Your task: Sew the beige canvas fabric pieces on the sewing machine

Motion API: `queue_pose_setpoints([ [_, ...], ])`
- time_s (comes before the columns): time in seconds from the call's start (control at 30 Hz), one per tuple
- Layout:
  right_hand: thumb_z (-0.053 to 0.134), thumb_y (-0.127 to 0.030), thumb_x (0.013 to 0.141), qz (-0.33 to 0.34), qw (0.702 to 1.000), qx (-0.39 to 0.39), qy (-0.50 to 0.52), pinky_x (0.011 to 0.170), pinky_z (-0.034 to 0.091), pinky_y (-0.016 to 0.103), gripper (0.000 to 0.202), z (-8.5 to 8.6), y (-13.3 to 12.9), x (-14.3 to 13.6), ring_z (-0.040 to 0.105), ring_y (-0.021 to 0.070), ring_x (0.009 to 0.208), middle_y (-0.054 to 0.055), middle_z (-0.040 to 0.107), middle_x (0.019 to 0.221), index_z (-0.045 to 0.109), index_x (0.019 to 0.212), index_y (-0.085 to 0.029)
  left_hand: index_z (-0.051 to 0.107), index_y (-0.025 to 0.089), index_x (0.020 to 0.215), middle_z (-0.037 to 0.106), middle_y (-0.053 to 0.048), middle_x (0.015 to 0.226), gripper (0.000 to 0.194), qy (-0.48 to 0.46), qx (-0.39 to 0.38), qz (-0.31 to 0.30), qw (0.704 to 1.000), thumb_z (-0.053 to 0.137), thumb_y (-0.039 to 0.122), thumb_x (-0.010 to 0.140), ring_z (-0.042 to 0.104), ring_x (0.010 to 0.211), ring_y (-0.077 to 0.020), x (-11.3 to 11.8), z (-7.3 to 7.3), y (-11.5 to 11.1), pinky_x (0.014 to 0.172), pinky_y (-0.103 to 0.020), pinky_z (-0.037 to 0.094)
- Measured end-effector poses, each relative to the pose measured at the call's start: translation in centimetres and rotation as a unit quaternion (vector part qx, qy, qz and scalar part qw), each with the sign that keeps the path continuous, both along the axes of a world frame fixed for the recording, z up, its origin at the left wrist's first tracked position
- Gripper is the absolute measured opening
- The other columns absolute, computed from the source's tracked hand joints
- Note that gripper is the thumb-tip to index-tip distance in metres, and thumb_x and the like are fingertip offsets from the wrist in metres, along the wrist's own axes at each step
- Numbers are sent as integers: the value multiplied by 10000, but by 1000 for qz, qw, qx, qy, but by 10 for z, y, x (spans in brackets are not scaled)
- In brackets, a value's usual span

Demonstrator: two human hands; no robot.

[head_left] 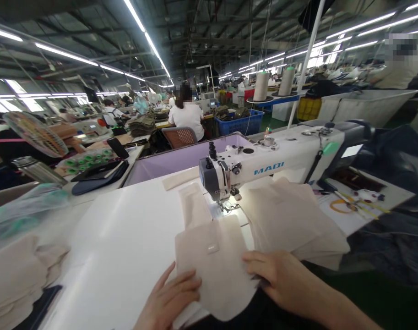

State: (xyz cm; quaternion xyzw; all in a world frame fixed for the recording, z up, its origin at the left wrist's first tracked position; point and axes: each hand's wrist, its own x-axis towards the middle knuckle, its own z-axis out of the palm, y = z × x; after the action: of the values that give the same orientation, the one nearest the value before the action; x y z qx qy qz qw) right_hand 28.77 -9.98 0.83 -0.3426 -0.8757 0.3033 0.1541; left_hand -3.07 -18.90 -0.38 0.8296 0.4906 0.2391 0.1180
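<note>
At the near side of the desk (109,243), the tan cloth (219,268) lies by the sewing machine (263,167). The left hand (171,298), fingers loose, and right hand (280,277), grip unclear, touch its sides, probably keeping it flat.

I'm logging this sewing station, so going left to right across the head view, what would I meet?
Beige fabric pile, dark blue pouch, left hand, beige panel, right hand, sewing machine's lit display.

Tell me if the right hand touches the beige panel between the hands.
Touching: in the head view, the right hand rests fingers on the right edge of the beige panel.
</note>
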Motion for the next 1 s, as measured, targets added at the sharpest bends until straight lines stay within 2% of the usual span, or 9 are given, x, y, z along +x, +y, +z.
queue_pose_setpoints([
  [0.1, 546, -65, 769, -9, 997, -62, 45, 756, 484, 256, 269, 8, 15, -7, 703, 191, 838, 8, 773, 959, 725, 846, -250, 715, 311, 1119, 775, -53, 1120, 296, -35, -15, 78, 996, 458, 300, 972, 712, 1066, -227, -4, 3, 6, 1041, -367, 530],
  [0.17, 575, -161, 831, -70, 992, -94, 54, 657, 439, 248, 149, 7, 27, -16, 659, 176, 715, -1, 731, 776, 702, 805, -234, 722, 281, 1012, 786, -45, 1005, 284, -55, -54, 156, 985, 465, 396, 981, 732, 917, -218, -1, 8, 22, 850, -291, 590],
  [0.23, 554, -209, 869, -162, 977, -115, 74, 641, 424, 256, 134, 2, 37, -27, 644, 178, 697, 10, 712, 748, 685, 840, -211, 687, 257, 865, 760, -16, 814, 336, -53, -99, 235, 965, 445, 464, 973, 716, 760, -215, 3, 14, 42, 719, -284, 579],
  [0.3, 533, -201, 875, -241, 959, -128, 83, 659, 428, 272, 243, -5, 43, -37, 648, 191, 718, 14, 702, 747, 666, 1078, -181, 617, 252, 733, 697, 8, 666, 386, -39, -129, 284, 949, 422, 498, 958, 683, 663, -211, 7, 17, 59, 634, -280, 535],
  [0.4, 550, -235, 873, -297, 942, -124, 100, 686, 439, 298, 522, -17, 43, -46, 655, 206, 733, -6, 684, 752, 466, 1381, -148, 561, 254, 693, 656, 21, 618, 403, -23, -153, 294, 943, 389, 508, 954, 661, 625, -204, 11, 18, 71, 604, -273, 483],
  [0.47, 557, -291, 882, -319, 932, -115, 129, 689, 448, 302, 475, -21, 40, -47, 658, 205, 737, 1, 686, 790, 452, 1326, -160, 542, 257, 691, 650, 22, 617, 402, -20, -154, 293, 944, 371, 506, 957, 656, 614, -203, 11, 16, 70, 602, -273, 469],
  [0.63, 535, -242, 856, -248, 962, -36, 105, 643, 412, 277, 29, -13, 31, -41, 607, 180, 703, 13, 646, 775, 510, 856, -228, 525, 269, 721, 640, 26, 633, 405, -39, -156, 293, 943, 368, 546, 971, 651, 633, -212, 7, 7, 60, 612, -280, 467],
  [0.8, 558, -144, 799, -174, 980, -18, 97, 693, 422, 259, 109, 1, 30, -37, 602, 167, 755, 11, 668, 835, 593, 863, -226, 554, 277, 774, 674, 28, 704, 403, -90, -181, 268, 942, 396, 594, 967, 666, 702, -216, 9, 11, 51, 669, -276, 498],
  [1.0, 566, -154, 844, -220, 964, -107, 106, 678, 427, 259, 130, -13, 33, -46, 637, 174, 739, 17, 716, 807, 683, 834, -211, 553, 280, 762, 658, 48, 662, 334, -84, -164, 351, 918, 460, 550, 936, 660, 663, -218, 28, 25, 45, 645, -274, 476],
])
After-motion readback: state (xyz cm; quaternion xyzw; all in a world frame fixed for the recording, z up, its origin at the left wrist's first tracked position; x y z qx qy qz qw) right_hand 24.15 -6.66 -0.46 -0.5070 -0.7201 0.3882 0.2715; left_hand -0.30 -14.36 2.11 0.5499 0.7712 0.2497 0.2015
